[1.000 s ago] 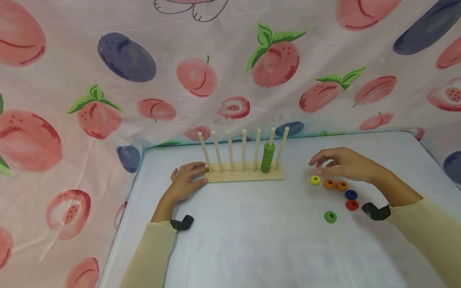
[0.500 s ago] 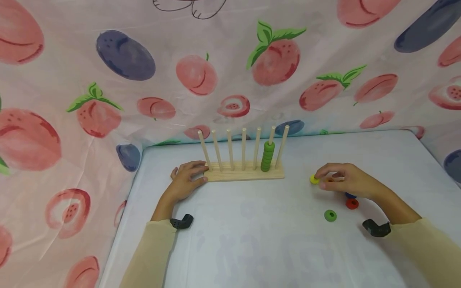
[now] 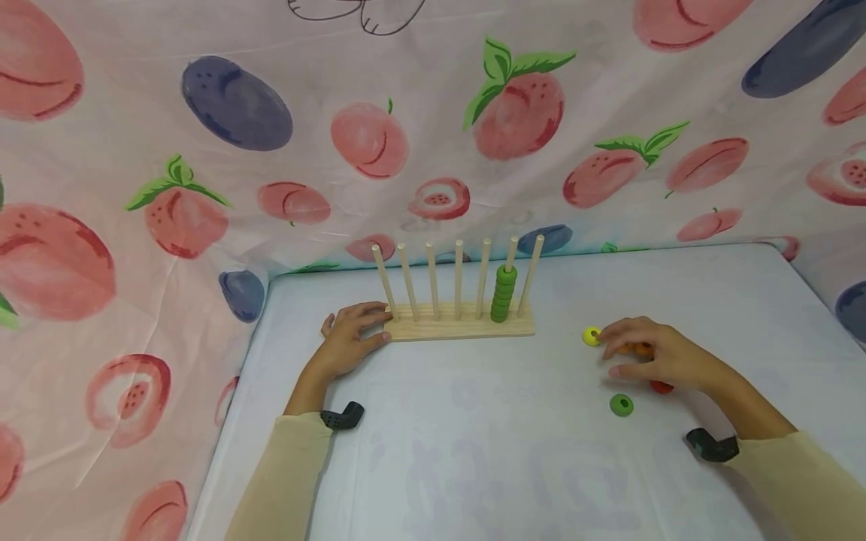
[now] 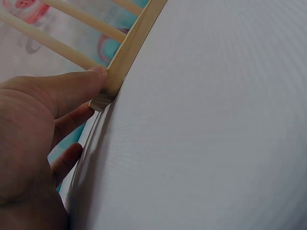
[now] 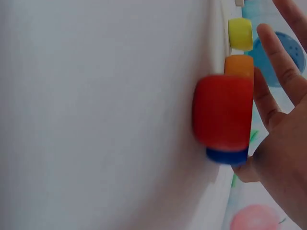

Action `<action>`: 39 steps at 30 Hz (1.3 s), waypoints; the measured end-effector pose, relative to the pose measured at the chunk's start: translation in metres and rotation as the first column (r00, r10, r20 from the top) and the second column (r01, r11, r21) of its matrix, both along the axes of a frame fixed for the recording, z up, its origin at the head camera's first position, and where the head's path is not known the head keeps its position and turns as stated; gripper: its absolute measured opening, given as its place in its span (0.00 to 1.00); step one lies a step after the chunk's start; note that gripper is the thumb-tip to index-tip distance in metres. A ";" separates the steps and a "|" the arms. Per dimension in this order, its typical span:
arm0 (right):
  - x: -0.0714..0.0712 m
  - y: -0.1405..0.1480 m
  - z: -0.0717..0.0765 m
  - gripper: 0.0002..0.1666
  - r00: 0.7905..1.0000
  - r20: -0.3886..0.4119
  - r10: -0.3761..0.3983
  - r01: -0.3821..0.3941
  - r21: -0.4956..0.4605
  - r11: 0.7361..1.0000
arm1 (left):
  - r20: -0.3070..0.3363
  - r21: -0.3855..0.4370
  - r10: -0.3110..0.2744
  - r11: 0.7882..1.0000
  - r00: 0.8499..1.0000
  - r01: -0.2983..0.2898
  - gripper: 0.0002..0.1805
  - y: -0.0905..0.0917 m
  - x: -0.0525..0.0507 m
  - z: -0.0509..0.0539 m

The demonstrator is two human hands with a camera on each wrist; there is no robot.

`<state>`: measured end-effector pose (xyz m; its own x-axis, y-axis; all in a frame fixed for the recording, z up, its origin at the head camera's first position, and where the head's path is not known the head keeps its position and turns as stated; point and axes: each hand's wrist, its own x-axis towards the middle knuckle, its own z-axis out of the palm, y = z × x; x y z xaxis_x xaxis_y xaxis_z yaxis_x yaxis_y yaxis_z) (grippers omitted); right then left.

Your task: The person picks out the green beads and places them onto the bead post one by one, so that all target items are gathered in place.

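My left hand (image 3: 348,338) grips the left end of a wooden peg rack (image 3: 460,329), its thumb on the front edge of the base. Upright pegs stand along the rack; a stack of green beads (image 3: 503,297) fills most of the second peg from the right. Over a group of loose beads hovers my right hand (image 3: 666,357), fingers loosely bent and holding nothing. Left of its fingertips lies a yellow bead (image 3: 590,336). Orange beads (image 3: 644,350) and a red bead (image 3: 661,388) are partly covered by the hand. The blue bead (image 5: 225,155) shows only in the right wrist view.
A loose green bead (image 3: 621,406) lies nearer the front, below the right hand. White cloth covers the table (image 3: 473,428). Behind it hangs a fruit-patterned curtain (image 3: 406,68).
My right hand has come down toward the table and shifted slightly right and nearer, covering the blue bead and parts of others. The left hand has stayed on the rack.
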<state>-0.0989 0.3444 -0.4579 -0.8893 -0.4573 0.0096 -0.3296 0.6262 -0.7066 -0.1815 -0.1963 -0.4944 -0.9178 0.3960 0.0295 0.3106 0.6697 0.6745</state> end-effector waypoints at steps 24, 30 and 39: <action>0.009 0.015 -0.016 0.15 0.997 -0.018 0.073 -0.071 0.064 0.995 | 0.025 -0.024 0.009 1.000 1.000 -0.009 0.24 0.001 0.000 0.002; 0.009 0.016 -0.017 0.16 0.997 -0.037 0.069 -0.067 0.063 0.996 | 0.018 -0.026 0.014 1.000 1.000 -0.013 0.23 0.000 -0.001 0.000; 0.011 0.015 -0.021 0.19 0.994 -0.087 0.060 -0.054 0.072 0.996 | 0.022 -0.027 0.022 0.999 1.000 -0.021 0.23 0.000 -0.001 -0.001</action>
